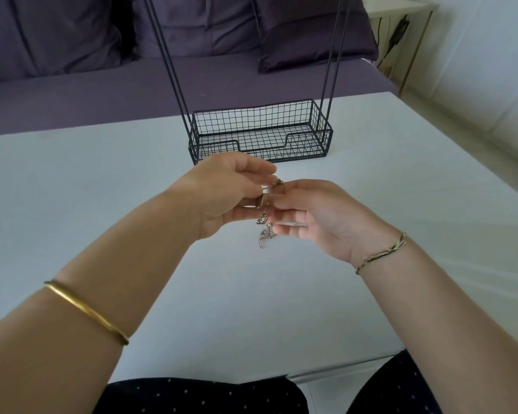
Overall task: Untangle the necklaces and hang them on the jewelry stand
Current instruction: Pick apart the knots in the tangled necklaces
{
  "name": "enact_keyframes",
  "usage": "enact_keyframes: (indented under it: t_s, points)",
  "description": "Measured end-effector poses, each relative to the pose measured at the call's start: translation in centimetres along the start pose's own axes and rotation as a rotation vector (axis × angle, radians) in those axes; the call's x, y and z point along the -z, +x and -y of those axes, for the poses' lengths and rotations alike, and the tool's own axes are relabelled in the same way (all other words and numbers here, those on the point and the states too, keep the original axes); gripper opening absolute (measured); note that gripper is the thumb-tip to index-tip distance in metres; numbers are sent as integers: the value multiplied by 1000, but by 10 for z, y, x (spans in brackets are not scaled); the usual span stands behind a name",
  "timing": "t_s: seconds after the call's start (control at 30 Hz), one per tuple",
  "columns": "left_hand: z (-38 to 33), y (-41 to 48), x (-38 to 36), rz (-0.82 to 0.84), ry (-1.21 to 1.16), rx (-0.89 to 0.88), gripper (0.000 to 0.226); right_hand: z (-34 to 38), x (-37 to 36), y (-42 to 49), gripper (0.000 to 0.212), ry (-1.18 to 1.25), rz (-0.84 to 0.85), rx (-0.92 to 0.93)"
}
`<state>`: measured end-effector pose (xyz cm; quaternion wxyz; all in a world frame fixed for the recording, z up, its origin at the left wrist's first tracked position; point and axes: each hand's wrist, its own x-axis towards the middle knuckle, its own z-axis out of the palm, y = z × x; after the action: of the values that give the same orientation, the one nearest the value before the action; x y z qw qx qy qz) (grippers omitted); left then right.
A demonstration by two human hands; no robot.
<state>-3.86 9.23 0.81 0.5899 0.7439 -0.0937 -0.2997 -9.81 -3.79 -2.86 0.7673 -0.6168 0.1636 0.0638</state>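
**A:** What takes up most of the frame?

**B:** A pale table (72, 189) fills the middle and lower frame. Its far edge crosses the upper third, with a purple sofa (87, 85) behind it. Its near edge lies at bottom centre, above the person's lap.

**A:** And the jewelry stand?

**B:** The jewelry stand (260, 152) is upper centre: a black wire basket base with thin rods rising out of the top of the frame. Its hanging bars are out of view.

**A:** Where are the necklaces?

**B:** In mid-air at centre frame, just in front of the basket. The left hand (225, 195) pinches the necklaces (265, 222) with curled fingers. The right hand (317, 216), palm up, holds the same small bunch at its fingertips. A short chain end dangles below — it hangs above the table, not on it.

**A:** Which step is this?

**B:** Untangling, it seems; nothing visible hangs on the stand yet. The next move probably calls for fine fingertip work, teasing one strand loose without pulling the knot tighter.

**A:** Is there room?

**B:** Bare tabletop lies left, right and below the hands — the basket's front edge, close behind the left knuckles, is the one thing to avoid.
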Motion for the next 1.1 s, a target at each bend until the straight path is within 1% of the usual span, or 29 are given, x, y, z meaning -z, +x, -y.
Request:
enact_keyframes:
  t_s: [0.17,0.27,0.33,0.43,0.5,0.57,0.67,0.77,0.87,1.0,1.1]
  points:
    - [-1,-1,-1,-18,37,-15,35,-2,1,3,13,254,-7,-81]
    - [-2,-1,-2,-36,49,-20,33,-2,2,4,11,334,-41,-55]
    - [-2,-2,-3,-27,22,-4,30,-2,3,5,7,319,-78,1]
    - [-3,-3,-4,-28,-46,21,26,-2,4,5,19,248,-57,47]
    - [-4,-3,-5,-39,-72,20,25,-3,4,5,25,142,-10,75]
    - [-5,-3,-6,-44,-79,18,24,-5,3,4,21,6,11,116]
    - [-4,-2,-4,-74,-37,11,26,-5,3,3,10,-194,-78,190]
    - [-3,0,-1,-126,47,-13,30,-3,6,2,14,-336,-151,235]
    - [-2,1,0,-152,102,-34,31,1,7,1,16,-316,-114,195]
    - [0,4,0,-163,215,-70,31,3,5,1,21,-144,-40,121]
    - [3,4,-1,-169,362,-129,34,4,5,1,23,-103,-71,122]
